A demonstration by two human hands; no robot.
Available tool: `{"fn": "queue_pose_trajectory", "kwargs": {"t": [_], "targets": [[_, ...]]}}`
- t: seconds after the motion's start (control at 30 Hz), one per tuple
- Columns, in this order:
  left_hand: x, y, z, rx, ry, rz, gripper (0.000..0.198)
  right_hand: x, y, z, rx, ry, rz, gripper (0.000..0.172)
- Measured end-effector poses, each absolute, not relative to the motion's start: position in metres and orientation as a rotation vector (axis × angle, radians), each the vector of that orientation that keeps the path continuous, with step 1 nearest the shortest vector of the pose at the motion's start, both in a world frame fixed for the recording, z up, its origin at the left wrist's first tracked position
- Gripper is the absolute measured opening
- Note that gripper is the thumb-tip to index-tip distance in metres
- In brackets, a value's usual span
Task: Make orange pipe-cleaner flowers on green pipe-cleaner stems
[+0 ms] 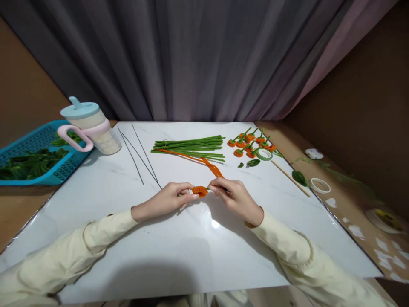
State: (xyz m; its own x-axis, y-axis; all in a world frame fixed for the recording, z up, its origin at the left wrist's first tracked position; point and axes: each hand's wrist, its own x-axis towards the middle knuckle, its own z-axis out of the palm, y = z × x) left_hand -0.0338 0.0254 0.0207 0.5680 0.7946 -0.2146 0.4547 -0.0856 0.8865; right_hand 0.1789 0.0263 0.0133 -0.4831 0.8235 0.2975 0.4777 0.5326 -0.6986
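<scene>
My left hand [174,197] and my right hand [234,195] meet over the middle of the white table [198,251]. Both pinch a small coil of orange pipe cleaner [200,191] held between the fingertips. From the right hand a loose orange pipe cleaner tail [213,166] runs away toward a bundle of green pipe cleaners [191,147]. Both arms wear cream sleeves.
Finished orange flowers on green stems [251,145] lie at the back right beside a green tape roll [264,154]. Thin wires [140,157], a lidded cup [91,125] and a blue basket of leaves [28,162] sit at the left. A wooden stick [290,178] and white tape roll [320,185] lie right.
</scene>
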Motion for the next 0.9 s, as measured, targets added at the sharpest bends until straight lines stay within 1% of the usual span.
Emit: {"fn": "queue_pose_trajectory", "kwargs": {"t": [0.07,0.17,0.23,0.37,0.43,0.57,0.73,0.9], "targets": [[-0.033,0.024,0.022,1.661,1.037,0.392,0.029,0.178,0.026,0.012,-1.005,-2.184,0.709,0.018],[-0.032,0.021,0.021,1.623,1.031,0.403,0.025,0.173,0.023,0.008,-0.934,-2.255,0.709,0.022],[-0.03,0.018,0.02,1.638,1.034,0.418,0.023,0.17,0.02,0.007,-0.913,-2.285,0.728,0.021],[-0.028,0.016,0.02,1.693,1.061,0.459,0.024,0.168,0.019,0.011,-0.991,-2.24,0.791,0.019],[-0.028,0.018,0.022,1.69,1.064,0.464,0.027,0.168,0.02,0.015,-1.05,-2.176,0.891,0.018],[-0.031,0.02,0.031,1.618,0.992,0.397,0.035,0.17,0.022,0.022,-1.068,-1.955,1.283,0.022],[-0.037,0.023,0.035,1.467,0.854,0.35,0.029,0.174,0.024,0.024,-0.985,-1.705,1.606,0.027],[-0.04,0.026,0.03,1.38,0.71,0.338,0.023,0.177,0.025,0.025,-0.889,-1.619,1.749,0.026]]}}
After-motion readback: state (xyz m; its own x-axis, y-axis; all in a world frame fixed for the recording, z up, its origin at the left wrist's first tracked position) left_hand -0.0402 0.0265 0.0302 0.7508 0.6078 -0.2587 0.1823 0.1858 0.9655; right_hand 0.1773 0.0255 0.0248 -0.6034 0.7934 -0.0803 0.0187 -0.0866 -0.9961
